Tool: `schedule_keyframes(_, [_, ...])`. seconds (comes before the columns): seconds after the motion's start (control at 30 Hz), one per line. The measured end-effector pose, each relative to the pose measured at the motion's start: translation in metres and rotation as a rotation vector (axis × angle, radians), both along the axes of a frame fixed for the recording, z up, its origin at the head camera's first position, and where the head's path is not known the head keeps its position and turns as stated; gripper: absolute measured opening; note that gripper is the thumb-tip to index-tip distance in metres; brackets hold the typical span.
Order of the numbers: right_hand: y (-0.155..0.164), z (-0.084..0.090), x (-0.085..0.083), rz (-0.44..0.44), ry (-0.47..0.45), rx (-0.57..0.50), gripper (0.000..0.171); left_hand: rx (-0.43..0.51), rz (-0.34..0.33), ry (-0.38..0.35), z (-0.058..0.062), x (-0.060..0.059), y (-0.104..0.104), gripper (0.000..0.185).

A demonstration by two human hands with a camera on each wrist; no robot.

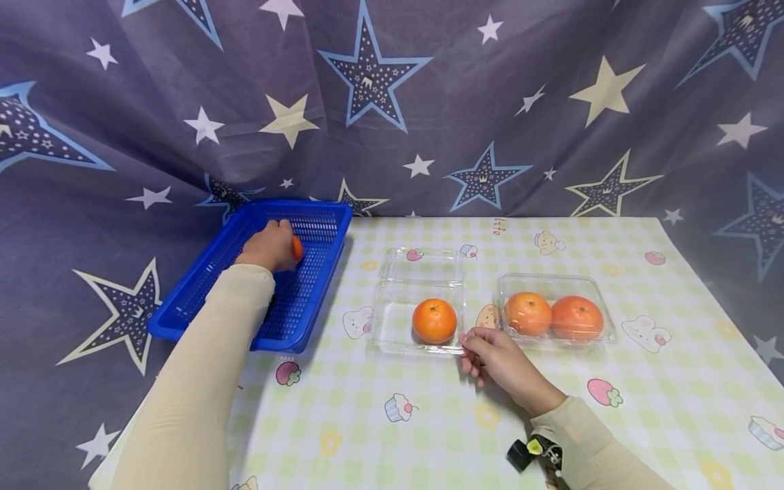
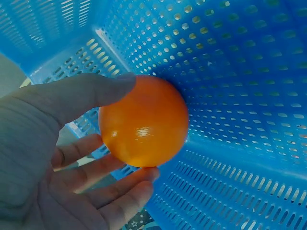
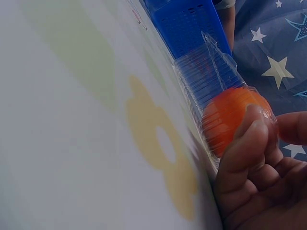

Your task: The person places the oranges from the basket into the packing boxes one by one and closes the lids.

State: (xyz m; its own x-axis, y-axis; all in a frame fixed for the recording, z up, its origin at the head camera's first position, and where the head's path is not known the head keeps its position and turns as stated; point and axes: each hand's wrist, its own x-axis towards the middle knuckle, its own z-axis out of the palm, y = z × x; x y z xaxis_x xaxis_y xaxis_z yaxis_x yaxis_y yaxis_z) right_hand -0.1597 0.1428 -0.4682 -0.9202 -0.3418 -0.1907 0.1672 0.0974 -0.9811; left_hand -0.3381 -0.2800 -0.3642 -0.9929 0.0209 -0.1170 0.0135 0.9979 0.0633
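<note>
A star-printed curtain (image 1: 392, 102) fills the upper half of the head view, and below it the tabletop (image 1: 429, 422) lies under a pale checked cloth with cartoon prints. At the left of the frame a blue perforated basket (image 1: 202, 292) rests partly over the tabletop's edge. Right of centre sits a closed clear container (image 1: 603, 309) with two oranges inside, and beside it at centre an open clear container (image 1: 398, 327) holds a single orange (image 1: 434, 320), its lid tipped back. The left hand (image 1: 269, 246) reaches into the basket at the upper left and has its thumb and fingers curled round another orange (image 2: 144, 120), held just above the basket's floor. The right hand (image 1: 499, 357), low and right of centre, pinches the near right corner of the open container, fingertips (image 3: 252, 139) pressed on the plastic just beside the orange within.
</note>
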Motion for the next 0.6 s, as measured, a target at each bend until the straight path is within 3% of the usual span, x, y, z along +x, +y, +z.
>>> schedule_keyframes(0.2, [-0.001, 0.0, 0.0, -0.004, 0.002, 0.01, 0.03, -0.027, 0.048, 0.017, -0.003, -0.003, -0.004, 0.087])
schedule_keyframes(0.33, [-0.001, 0.0, 0.001, -0.007, -0.003, 0.01, 0.03, -0.018, 0.06, -0.019, -0.001, 0.003, -0.006, 0.095])
schedule_keyframes(0.6, [0.0, -0.001, 0.0, -0.01, 0.001, 0.013, 0.029, 0.003, 0.051, -0.089, 0.002, 0.009, -0.011, 0.085])
